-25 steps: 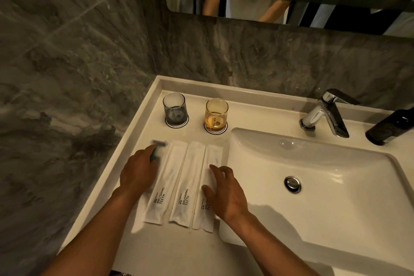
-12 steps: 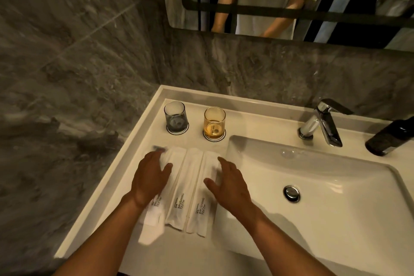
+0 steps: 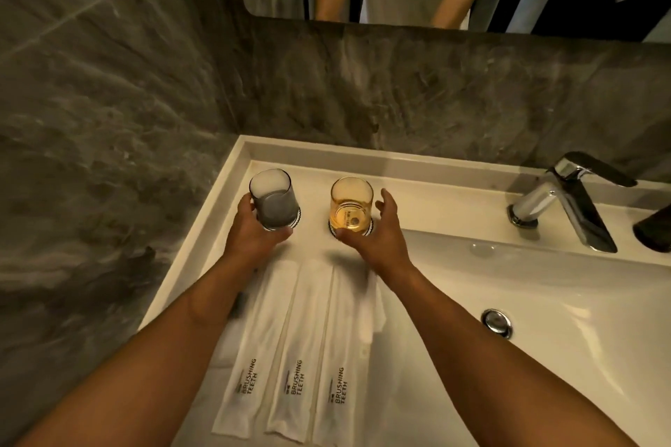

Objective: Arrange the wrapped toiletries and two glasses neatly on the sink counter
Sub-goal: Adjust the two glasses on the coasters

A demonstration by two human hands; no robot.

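Note:
My left hand [image 3: 250,230] is wrapped around the grey glass [image 3: 272,199], which tilts a little over its round coaster at the back left of the white counter [image 3: 417,199]. The amber glass [image 3: 351,203] stands on its own coaster beside it, and my right hand [image 3: 377,228] cups it with thumb at the base and fingers spread on its right side. Three white wrapped toothbrush packets [image 3: 301,348] printed "BRUSHING TEETH" lie side by side between my forearms, near the counter's front. A further wrapped item is partly hidden under my left forearm.
The sink basin [image 3: 544,301] with its drain [image 3: 496,323] fills the right side. A chrome tap [image 3: 566,199] stands behind it, and a dark bottle [image 3: 653,228] lies at the far right edge. Grey marble walls close off the left and back; a mirror hangs above.
Both hands left the packets and moved back to the glasses. The left hand took hold of the grey glass, and the right hand closed around the amber one.

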